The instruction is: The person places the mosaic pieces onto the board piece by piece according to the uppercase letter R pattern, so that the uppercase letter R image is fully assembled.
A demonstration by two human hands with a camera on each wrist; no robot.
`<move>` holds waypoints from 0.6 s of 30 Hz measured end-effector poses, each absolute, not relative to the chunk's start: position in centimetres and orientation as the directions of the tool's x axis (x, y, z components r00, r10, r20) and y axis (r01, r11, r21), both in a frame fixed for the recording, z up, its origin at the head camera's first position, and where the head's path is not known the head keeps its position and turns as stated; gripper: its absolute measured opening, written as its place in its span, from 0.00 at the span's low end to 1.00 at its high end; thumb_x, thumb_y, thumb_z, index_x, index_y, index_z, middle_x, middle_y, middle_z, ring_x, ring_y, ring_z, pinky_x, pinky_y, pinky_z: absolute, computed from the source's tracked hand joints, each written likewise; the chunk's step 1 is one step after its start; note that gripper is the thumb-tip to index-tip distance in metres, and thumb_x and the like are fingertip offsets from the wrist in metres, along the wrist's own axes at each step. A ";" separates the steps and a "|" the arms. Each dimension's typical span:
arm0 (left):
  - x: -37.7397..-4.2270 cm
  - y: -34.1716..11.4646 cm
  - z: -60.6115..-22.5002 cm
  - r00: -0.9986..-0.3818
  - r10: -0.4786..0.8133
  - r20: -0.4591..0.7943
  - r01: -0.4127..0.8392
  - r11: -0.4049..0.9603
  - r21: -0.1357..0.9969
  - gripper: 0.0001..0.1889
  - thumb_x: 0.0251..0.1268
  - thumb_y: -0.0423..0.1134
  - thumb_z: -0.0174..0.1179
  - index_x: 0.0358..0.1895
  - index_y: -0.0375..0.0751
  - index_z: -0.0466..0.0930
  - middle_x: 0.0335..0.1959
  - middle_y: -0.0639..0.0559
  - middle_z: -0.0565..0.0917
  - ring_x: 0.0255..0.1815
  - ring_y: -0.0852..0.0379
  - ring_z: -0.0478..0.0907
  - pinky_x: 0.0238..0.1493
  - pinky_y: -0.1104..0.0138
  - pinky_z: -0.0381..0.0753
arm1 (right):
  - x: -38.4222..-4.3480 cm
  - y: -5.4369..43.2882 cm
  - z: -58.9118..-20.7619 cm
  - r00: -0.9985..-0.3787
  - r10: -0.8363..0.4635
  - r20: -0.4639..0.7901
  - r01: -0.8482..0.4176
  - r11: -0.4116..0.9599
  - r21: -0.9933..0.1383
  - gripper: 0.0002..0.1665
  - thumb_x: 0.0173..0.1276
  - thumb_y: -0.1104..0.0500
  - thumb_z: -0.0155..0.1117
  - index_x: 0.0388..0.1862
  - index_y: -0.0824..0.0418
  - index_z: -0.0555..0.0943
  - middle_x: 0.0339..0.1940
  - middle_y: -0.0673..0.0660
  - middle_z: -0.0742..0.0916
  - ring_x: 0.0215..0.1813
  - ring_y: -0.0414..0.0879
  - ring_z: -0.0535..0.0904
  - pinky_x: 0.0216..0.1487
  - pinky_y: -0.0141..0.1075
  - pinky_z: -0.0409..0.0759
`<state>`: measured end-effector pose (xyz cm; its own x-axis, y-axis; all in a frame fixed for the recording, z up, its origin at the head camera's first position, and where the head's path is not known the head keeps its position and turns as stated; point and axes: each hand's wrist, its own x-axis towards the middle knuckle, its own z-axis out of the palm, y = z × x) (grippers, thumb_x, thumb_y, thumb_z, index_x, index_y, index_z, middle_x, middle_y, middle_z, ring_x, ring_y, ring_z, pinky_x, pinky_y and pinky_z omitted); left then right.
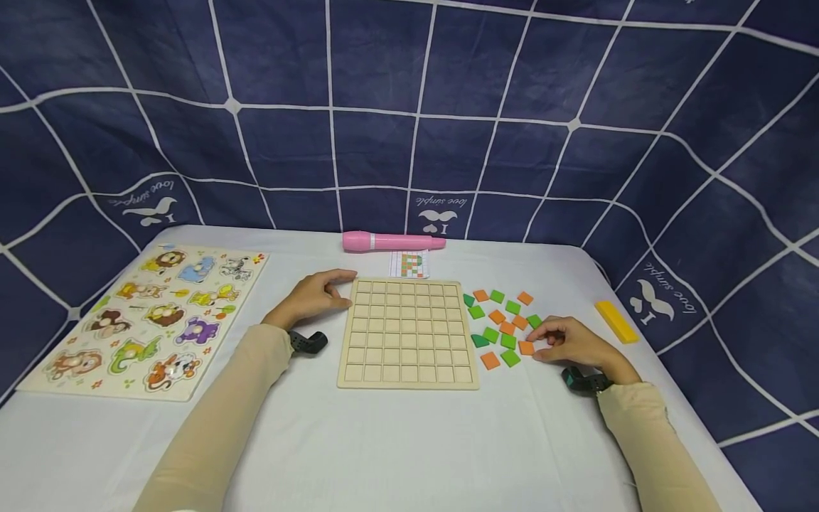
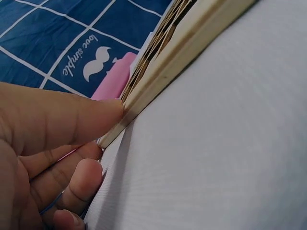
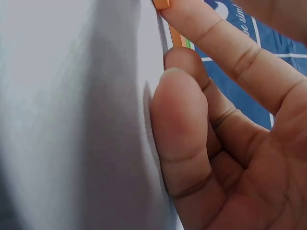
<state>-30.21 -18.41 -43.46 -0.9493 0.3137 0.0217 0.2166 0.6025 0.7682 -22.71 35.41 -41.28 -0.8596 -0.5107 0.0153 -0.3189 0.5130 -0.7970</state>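
Observation:
A pale wooden grid board [image 1: 409, 333] lies flat on the white cloth. My left hand [image 1: 313, 293] rests at its upper left side, index finger reaching the far corner and thumb [image 2: 100, 117] against the edge. Right of the board is a scatter of small orange and green tiles, mostly square, with dark green ones of another shape [image 1: 480, 341]. At this scatter's right side, my right hand [image 1: 569, 343] pinches an orange tile [image 1: 526, 348] with thumb and index finger. In the right wrist view the orange tile [image 3: 162, 4] shows at a fingertip, cut by the frame's top.
Behind the board are a small pattern card [image 1: 409, 264] and a pink tube-shaped thing [image 1: 393, 242]. An animal puzzle board [image 1: 143, 320] lies at the left. A yellow bar [image 1: 617, 321] sits near the right table edge. Dark blue checked cloth [image 1: 377, 149] hangs around the table.

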 end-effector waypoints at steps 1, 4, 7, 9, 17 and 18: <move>-30.2 -18.4 -43.5 -0.949 0.315 0.024 0.221 0.606 0.764 0.36 0.65 0.38 0.74 0.77 0.41 0.77 0.50 0.43 0.88 0.38 0.54 0.76 0.53 0.58 0.69 | -22.7 35.4 -41.3 -0.863 -0.506 0.010 -0.312 0.517 -0.797 0.14 0.62 0.72 0.79 0.47 0.74 0.89 0.38 0.54 0.85 0.33 0.40 0.73 0.35 0.29 0.73; -30.2 -18.5 -43.6 -0.948 0.316 0.034 0.232 0.612 0.756 0.35 0.65 0.38 0.74 0.77 0.41 0.77 0.58 0.44 0.87 0.40 0.54 0.77 0.54 0.57 0.69 | -22.7 35.4 -41.3 -0.876 -0.483 -0.004 -0.288 0.529 -0.798 0.14 0.63 0.72 0.78 0.47 0.75 0.88 0.35 0.51 0.83 0.34 0.40 0.73 0.36 0.29 0.73; -30.2 -18.4 -43.7 -0.948 0.317 0.038 0.236 0.616 0.752 0.35 0.65 0.38 0.74 0.77 0.42 0.77 0.59 0.43 0.87 0.41 0.54 0.77 0.55 0.57 0.69 | -22.7 35.5 -41.3 -0.887 -0.461 -0.014 -0.265 0.535 -0.802 0.14 0.64 0.72 0.77 0.48 0.75 0.87 0.33 0.49 0.82 0.34 0.40 0.73 0.36 0.29 0.73; -30.3 -18.5 -43.7 -0.947 0.320 0.045 0.244 0.616 0.749 0.35 0.66 0.38 0.75 0.76 0.42 0.77 0.57 0.44 0.88 0.41 0.54 0.78 0.56 0.56 0.70 | -22.7 35.5 -41.3 -0.891 -0.453 -0.017 -0.255 0.533 -0.807 0.14 0.65 0.71 0.76 0.49 0.75 0.87 0.34 0.49 0.83 0.34 0.40 0.74 0.37 0.29 0.73; -30.3 -18.6 -43.9 -0.947 0.316 0.055 0.248 0.613 0.750 0.34 0.66 0.38 0.75 0.76 0.41 0.78 0.51 0.45 0.88 0.41 0.53 0.77 0.55 0.56 0.70 | -22.9 35.4 -40.8 -0.917 -0.397 -0.047 -0.181 0.517 -0.837 0.17 0.68 0.71 0.73 0.53 0.78 0.84 0.38 0.55 0.86 0.39 0.41 0.79 0.42 0.29 0.78; -30.4 -18.7 -44.0 -0.947 0.316 0.056 0.249 0.614 0.749 0.34 0.66 0.38 0.75 0.76 0.41 0.78 0.51 0.45 0.88 0.41 0.53 0.77 0.55 0.56 0.70 | -23.0 35.3 -40.8 -0.918 -0.393 -0.051 -0.169 0.505 -0.846 0.18 0.68 0.71 0.72 0.54 0.79 0.82 0.40 0.56 0.87 0.40 0.41 0.80 0.43 0.29 0.80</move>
<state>-30.35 -18.65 -43.99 -0.9471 0.3159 0.0557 0.2487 0.6137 0.7493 -22.98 35.34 -40.76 -0.9180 -0.3933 -0.0510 -0.1693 0.5049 -0.8464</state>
